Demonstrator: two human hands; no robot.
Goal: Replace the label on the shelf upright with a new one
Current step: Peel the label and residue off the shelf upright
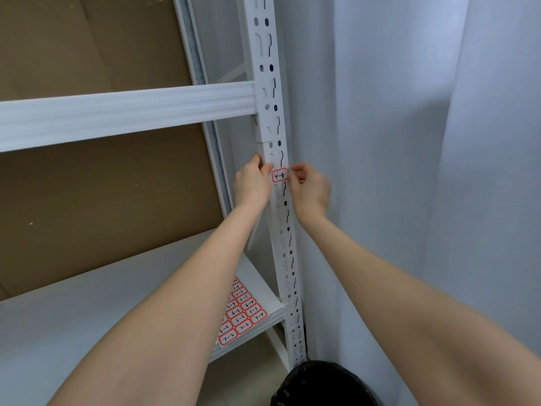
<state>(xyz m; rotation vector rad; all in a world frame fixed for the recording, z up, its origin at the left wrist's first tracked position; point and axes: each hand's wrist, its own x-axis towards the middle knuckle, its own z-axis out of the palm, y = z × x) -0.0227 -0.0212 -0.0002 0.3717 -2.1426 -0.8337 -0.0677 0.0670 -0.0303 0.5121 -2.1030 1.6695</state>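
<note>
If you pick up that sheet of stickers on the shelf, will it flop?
Probably floppy: the sheet of stickers looks paper-thin, lying flat on the shelf. Likely very light, so a nudge might slide it across the smooth white board.

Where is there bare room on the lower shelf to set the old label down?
The lower shelf board is bare between the cardboard backing and the left forearm. Its right end is crowded: the label sheet lies there near the upright. At the label, the left hand grips the upright and the right hand pinches the label's edge.
</note>
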